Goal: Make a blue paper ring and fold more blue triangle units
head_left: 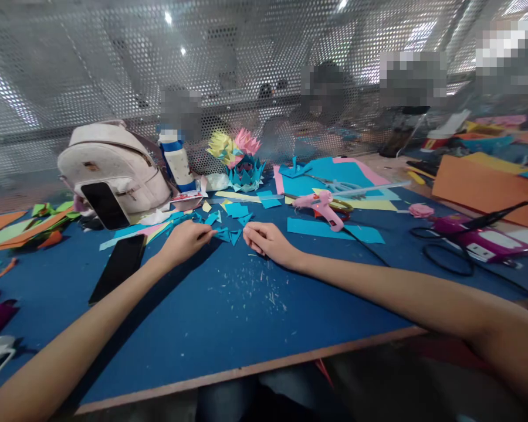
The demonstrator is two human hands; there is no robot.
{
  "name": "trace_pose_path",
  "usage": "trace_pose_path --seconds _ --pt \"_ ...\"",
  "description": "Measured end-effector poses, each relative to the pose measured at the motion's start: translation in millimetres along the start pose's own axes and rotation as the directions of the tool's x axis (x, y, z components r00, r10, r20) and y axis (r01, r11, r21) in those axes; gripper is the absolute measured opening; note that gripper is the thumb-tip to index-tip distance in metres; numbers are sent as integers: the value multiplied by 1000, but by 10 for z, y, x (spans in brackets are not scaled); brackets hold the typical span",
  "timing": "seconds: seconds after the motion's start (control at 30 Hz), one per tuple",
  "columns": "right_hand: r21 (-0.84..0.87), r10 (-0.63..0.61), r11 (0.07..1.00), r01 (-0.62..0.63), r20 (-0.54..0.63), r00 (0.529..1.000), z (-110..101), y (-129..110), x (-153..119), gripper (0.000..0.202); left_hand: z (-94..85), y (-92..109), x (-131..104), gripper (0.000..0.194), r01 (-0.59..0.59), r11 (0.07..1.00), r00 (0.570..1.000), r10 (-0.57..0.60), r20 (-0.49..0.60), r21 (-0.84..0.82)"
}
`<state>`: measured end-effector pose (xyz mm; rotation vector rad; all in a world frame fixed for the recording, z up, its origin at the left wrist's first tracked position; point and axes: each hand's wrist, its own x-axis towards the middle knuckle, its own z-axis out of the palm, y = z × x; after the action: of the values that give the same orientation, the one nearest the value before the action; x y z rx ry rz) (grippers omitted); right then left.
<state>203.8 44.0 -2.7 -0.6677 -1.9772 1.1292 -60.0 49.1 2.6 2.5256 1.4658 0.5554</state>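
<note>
My left hand [187, 240] is closed in a pinch at the left edge of a small pile of folded blue paper pieces [229, 234]; what its fingertips hold, if anything, is too small to make out. My right hand [268, 242] rests on the table with curled fingers, just right of the same pile, and its grip is hidden. Behind the pile lie blue paper squares [236, 210]. Farther back stands a blue folded-paper flower [245, 174] with a yellow one [223, 147] and a pink one [246, 142] above it.
A black phone [118, 266] lies beside my left forearm. A pink glue gun [321, 208] with a cable is to the right, near scissors [338, 186] and a blue strip [334, 230]. A white backpack [114, 164], a bottle [177, 161] and a purple device [479, 240] are around.
</note>
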Motion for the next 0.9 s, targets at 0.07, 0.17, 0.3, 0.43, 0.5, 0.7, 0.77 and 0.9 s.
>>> trace_pose_path --seconds 0.07,0.17,0.3,0.43,0.5,0.7,0.77,0.9 --pt "-33 -16 999 17 28 999 11 -32 -17 43 -23 -25 18 31 -12 998 1000 12 -12 58" --pt "-83 -34 996 40 67 997 19 -67 -41 42 -48 -39 164 31 -34 992 999 38 -24 124" --pt "-138 -58 988 70 89 994 16 -65 -55 39 5 -24 620 32 -90 984 996 85 35 151" --pt "-172 -78 980 95 102 992 4 -40 -61 37 135 -19 1167 34 -69 990 988 51 146 120" --pt "-178 -83 979 102 114 990 -2 -34 -64 36 189 -22 1382 34 -46 995 978 26 206 89" --pt "-172 -81 980 102 126 989 -10 -48 -76 35 171 -21 1650 34 15 1000 968 -8 250 -27" --pt "-162 -75 982 94 118 990 -10 -54 -83 36 113 -8 1622 34 31 997 973 -13 229 -77" --pt "-153 -60 986 62 21 998 -20 -48 -86 40 -3 67 1403 34 60 978 983 -24 183 -198"
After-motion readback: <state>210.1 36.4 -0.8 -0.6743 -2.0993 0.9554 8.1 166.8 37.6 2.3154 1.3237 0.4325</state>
